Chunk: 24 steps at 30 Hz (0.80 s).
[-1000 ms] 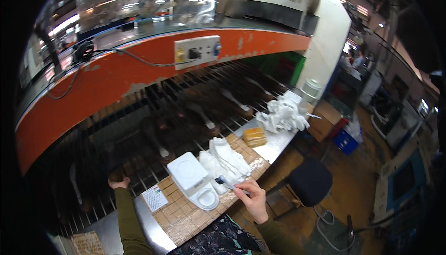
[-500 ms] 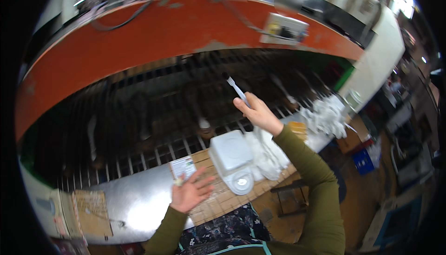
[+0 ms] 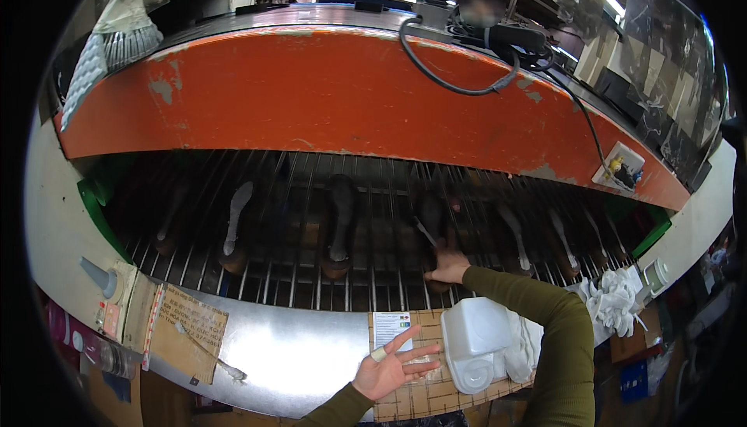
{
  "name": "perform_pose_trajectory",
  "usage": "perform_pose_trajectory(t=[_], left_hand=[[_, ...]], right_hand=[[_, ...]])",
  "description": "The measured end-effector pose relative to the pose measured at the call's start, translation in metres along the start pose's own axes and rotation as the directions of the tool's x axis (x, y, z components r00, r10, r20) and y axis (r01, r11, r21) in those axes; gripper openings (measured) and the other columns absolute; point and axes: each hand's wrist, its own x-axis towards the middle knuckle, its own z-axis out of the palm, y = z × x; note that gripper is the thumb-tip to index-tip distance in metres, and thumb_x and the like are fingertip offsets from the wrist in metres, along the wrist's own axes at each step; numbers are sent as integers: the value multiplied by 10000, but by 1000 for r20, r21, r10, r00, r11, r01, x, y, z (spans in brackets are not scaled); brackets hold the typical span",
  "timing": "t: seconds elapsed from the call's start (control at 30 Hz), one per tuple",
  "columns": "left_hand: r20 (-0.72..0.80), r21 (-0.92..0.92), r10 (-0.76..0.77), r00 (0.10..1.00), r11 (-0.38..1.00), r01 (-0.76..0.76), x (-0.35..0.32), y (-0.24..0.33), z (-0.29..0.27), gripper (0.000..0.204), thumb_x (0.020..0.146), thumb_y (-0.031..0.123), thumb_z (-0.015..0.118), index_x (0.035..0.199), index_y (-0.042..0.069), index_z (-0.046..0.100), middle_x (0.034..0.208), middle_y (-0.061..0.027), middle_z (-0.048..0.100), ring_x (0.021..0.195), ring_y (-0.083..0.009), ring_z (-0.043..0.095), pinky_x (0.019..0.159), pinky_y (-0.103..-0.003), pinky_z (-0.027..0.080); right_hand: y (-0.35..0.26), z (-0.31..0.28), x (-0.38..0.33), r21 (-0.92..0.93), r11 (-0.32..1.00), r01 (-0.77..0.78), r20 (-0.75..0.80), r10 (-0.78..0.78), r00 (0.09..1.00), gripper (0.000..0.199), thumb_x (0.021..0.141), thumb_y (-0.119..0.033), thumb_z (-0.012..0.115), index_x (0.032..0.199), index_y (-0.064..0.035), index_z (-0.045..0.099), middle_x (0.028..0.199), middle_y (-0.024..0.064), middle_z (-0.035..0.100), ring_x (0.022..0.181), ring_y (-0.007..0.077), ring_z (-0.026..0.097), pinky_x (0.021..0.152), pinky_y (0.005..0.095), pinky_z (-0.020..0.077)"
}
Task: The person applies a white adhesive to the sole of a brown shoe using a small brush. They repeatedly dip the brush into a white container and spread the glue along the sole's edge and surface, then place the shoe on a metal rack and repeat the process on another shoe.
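Observation:
My right hand (image 3: 449, 265) reaches in over the metal rods, its fingers closed round a small toothbrush (image 3: 425, 232) with a pale handle. The brush lies against or just over a dark shoe (image 3: 431, 207) resting on the rods; shadow hides whether its bristles touch. My left hand (image 3: 385, 374) is open, palm up, with a pale wrap on one finger. It holds nothing and hovers over the cardboard (image 3: 408, 404) near a printed sheet (image 3: 387, 329). A white plastic container (image 3: 475, 330) stands between my hands.
More shoes, such as one shoe (image 3: 341, 217), lie along the rod bed (image 3: 296, 291) under an orange panel (image 3: 334, 92). White gloves (image 3: 611, 300) lie at the right. A second brush (image 3: 210, 353) rests on cardboard at the left of the metal ledge (image 3: 288, 341).
My right hand has lowered the toothbrush from above the rods to the shoe. My left hand stays open. The head view has swung left, and the white container now appears further right.

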Motion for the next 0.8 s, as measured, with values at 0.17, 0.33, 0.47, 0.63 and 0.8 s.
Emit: perform_pose_trajectory(t=[0.17,0.33,0.47,0.63,0.8], left_hand=[[4,4,12,1000,1000,-12,7,5,1,691,951,508,403,1498,143,192,1454,-269,316,1292,-407,407,1053,-478,332],[-50,71,37,998,997,-33,12,4,-1,775,923,572,427,1481,80,209,1451,-254,335,1319,-387,380,1042,-463,349],[49,9,7,999,1000,-8,10,-3,7,899,839,642,521,1471,94,193,1458,-219,327,1339,-357,353,1076,-510,314],[75,-115,-31,997,993,40,-28,-37,61,1034,663,539,773,1455,122,256,1482,-126,324,1362,-329,315,1111,-566,243],[-36,-68,54,998,996,-57,-78,-91,27,925,632,438,825,1395,130,403,1439,-58,418,1343,-277,352,1128,-514,242]], right_hand=[[12,-42,-2,166,981,99,-338,-38,940,796,708,-438,687,1261,58,401,1215,246,482,1091,374,528,931,404,429],[-7,-112,-73,598,763,246,-398,16,917,589,707,-352,689,1067,70,491,976,197,580,908,318,580,788,374,466],[-38,-115,-186,887,385,255,-305,75,949,387,731,-257,663,970,-47,441,1128,147,536,899,135,487,802,268,402],[-49,-69,-302,852,275,447,-435,-105,894,500,702,-198,664,1101,-47,404,1283,137,417,1020,161,454,858,281,392],[-25,11,-359,861,341,379,-431,92,898,466,861,-163,541,1248,70,423,1161,114,492,820,136,510,782,265,430]])
